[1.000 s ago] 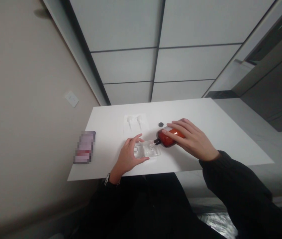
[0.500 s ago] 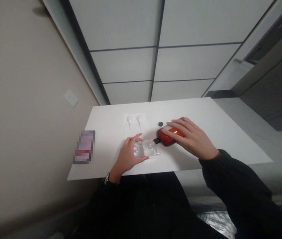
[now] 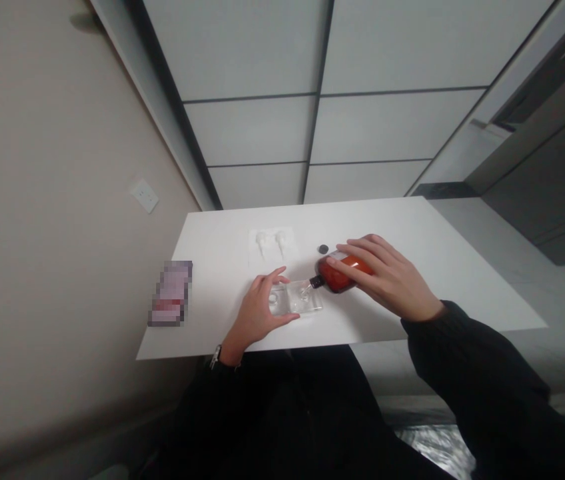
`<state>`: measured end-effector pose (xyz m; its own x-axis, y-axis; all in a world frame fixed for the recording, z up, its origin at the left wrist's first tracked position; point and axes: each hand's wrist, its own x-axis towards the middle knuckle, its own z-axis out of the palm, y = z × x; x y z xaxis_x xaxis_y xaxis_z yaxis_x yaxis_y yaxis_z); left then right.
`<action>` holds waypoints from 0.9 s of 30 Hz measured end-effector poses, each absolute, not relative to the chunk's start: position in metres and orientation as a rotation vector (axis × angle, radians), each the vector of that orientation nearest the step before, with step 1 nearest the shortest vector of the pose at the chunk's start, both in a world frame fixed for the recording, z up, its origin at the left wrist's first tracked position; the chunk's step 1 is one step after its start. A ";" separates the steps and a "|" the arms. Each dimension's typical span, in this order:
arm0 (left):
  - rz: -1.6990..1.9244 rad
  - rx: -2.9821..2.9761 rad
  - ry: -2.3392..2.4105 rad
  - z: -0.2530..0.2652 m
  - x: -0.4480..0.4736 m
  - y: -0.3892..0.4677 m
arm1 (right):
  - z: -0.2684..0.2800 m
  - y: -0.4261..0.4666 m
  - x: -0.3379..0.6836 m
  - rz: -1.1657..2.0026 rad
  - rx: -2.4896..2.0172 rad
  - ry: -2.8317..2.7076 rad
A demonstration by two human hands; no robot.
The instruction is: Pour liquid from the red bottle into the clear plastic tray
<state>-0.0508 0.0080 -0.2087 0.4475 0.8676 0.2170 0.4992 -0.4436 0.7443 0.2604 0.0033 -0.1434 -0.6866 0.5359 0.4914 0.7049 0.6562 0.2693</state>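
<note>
In the head view, my right hand [image 3: 396, 280] wraps round a reddish-amber bottle [image 3: 335, 275] with a black neck. The bottle is tipped to the left, its mouth just over a clear, boxy container [image 3: 307, 301]. A faint clear streak shows between the mouth and the round opening below. My left hand [image 3: 258, 308] grips the clear container's left part, thumb on the near side and fingers on the far side. Another round opening shows there; whether it is one container or two, I cannot tell. A small black cap [image 3: 323, 249] lies behind the amber bottle.
Two white pump heads [image 3: 271, 243] with thin stems lie on a pale sheet towards the back of the white table [image 3: 387, 220]. A blurred-out phone-like object [image 3: 170, 293] rests at the table's left edge. A wall with a socket [image 3: 145, 195] borders the left side.
Everything has shifted very slightly in view, as if the camera moved. Both hands keep their holds, and the amber bottle stays tipped over the clear container.
</note>
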 end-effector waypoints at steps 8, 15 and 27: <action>0.802 2.103 1.145 -0.210 -0.050 0.008 | -0.144 0.003 0.261 -0.601 -1.015 -2.502; 0.802 2.103 1.141 -0.209 -0.050 0.008 | -0.143 0.002 0.262 -0.605 -1.009 -2.516; 0.789 2.096 1.144 -0.209 -0.051 0.008 | -0.141 0.002 0.262 -0.555 -1.045 -2.508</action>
<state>-0.0506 0.0076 -0.2094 0.4472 0.8702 0.2066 0.5026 -0.4356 0.7468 0.2616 0.0022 -0.1411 -0.6582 0.5867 0.4718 0.7310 0.6480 0.2140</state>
